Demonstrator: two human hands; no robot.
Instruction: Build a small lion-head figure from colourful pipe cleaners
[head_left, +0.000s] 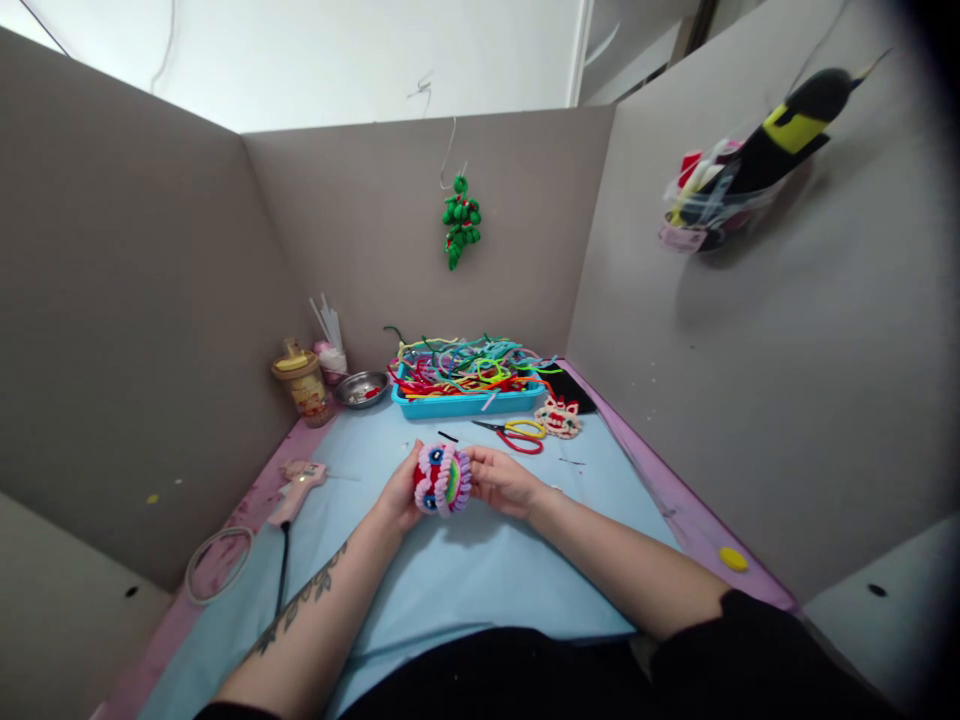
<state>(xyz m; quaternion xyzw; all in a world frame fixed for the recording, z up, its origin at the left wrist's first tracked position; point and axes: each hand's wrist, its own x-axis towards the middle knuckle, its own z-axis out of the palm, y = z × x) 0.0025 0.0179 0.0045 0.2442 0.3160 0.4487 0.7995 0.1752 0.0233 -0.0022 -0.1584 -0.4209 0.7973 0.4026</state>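
Craft piece [442,482] is sitting clasped between your left hand [402,493] and right hand [508,484], in front of the blue tray [466,406], on your side. It is looking soft, fuzzy and light, so it is probably giving under pressure rather than slipping. You are best cupping the rounded body [422,478] from both sides and sparing the ridged rim [463,478], which is likely bending easily. Scissors [508,431] are lying just in front of the tray's right half.
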